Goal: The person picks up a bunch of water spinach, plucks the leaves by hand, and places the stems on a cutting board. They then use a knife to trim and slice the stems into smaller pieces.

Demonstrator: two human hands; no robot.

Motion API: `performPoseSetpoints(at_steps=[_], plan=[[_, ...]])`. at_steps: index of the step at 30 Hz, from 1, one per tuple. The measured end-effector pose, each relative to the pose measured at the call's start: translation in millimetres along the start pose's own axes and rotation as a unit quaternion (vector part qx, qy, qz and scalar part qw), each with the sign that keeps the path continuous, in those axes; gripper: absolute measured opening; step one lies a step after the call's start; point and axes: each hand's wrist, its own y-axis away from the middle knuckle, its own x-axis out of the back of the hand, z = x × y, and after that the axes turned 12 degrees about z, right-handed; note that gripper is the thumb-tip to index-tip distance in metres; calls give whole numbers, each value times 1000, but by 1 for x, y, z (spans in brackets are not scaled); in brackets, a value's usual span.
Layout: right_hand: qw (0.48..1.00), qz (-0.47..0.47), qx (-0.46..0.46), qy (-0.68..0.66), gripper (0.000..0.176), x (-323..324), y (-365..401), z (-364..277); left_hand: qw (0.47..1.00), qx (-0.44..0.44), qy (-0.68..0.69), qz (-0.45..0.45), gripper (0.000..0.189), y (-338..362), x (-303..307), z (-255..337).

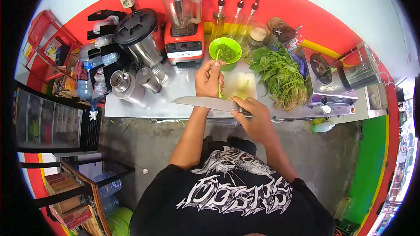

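Looks like the stalk-cutting stage tbh, left hand (209, 78) pinching a green stalk (219, 89) beside the board (249, 88), right hand (255, 120) gripping the knife (203, 102), and imo the next cut calls for a steady pinch kept clear of the edge.

Both hands (210, 78) raised close together, fingers curled.

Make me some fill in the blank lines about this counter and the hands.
The right hand grips a ____.
Chopped greens fill a bowl colored ____.
Behind the bowl, pump bottles number ____.
Right of the leafy bunch stands a gas ____.

Missing words: knife; green; three; stove.
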Motion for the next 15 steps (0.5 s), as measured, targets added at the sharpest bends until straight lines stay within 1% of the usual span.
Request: performPoseSetpoints(at_steps=[6,10,15], plan=[[1000,17,-2,-3,44,0,2,-1,1000,6,-4,7,23,3,-3,2],[1000,12,-9,11,43,0,3,-3,1000,12,5,11,23,4,0,0],[1000,27,7,-1,43,-1,4,-4,1000,12,1,10,22,6,1,0]])
